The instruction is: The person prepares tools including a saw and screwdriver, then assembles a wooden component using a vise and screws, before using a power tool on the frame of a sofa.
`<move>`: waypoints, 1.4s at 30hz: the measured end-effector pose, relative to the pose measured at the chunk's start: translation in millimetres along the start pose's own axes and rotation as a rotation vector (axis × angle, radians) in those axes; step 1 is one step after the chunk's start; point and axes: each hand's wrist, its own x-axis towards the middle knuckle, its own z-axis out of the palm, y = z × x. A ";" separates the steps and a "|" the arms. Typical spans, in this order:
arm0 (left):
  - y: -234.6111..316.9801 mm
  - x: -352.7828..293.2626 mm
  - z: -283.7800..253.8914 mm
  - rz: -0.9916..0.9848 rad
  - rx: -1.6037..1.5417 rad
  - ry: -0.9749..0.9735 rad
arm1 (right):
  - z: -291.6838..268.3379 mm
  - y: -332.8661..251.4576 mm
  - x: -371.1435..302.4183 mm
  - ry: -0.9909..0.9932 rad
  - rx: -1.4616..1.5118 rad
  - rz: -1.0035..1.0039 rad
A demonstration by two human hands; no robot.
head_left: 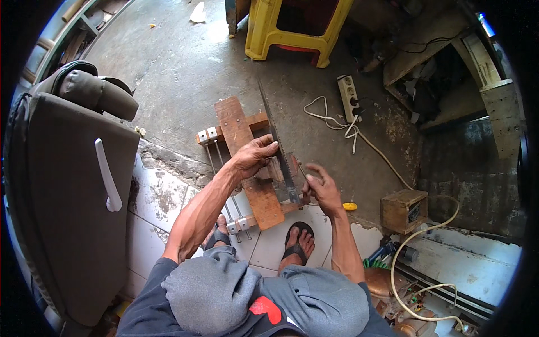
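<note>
A long, tapering saw blade stands toothed edge up, its narrow tip pointing away from me. My left hand pinches the blade near its middle between thumb and fingers. Close to the wide end of the blade, my right hand is closed on a thin rod-like tool, perhaps a file; its far end meets the blade's side. Under the blade is a low wooden stand, a worn plank across two bars joined by metal rods. A wood block by my left fingers is partly hidden.
A padded grey-brown seat with a white lever stands at left. A yellow plastic stool is ahead. At right lie a power strip with its cable, a wooden box and a yellow object. My sandalled feet flank the stand.
</note>
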 end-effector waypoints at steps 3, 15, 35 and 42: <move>-0.5 0.1 0.5 0.001 -0.036 -0.029 | 5.4 -45.3 -13.5 -0.074 0.158 -0.420; -4.5 0.3 -4.7 0.001 -0.050 0.001 | 32.7 -18.3 136.1 -0.148 -0.290 -0.247; -1.5 4.1 6.2 -0.113 0.066 -0.058 | -8.5 -30.0 -9.7 -0.068 -0.238 -0.340; -6.0 8.4 6.6 -0.106 0.059 -0.049 | 17.7 -33.7 103.2 0.116 -0.351 -0.315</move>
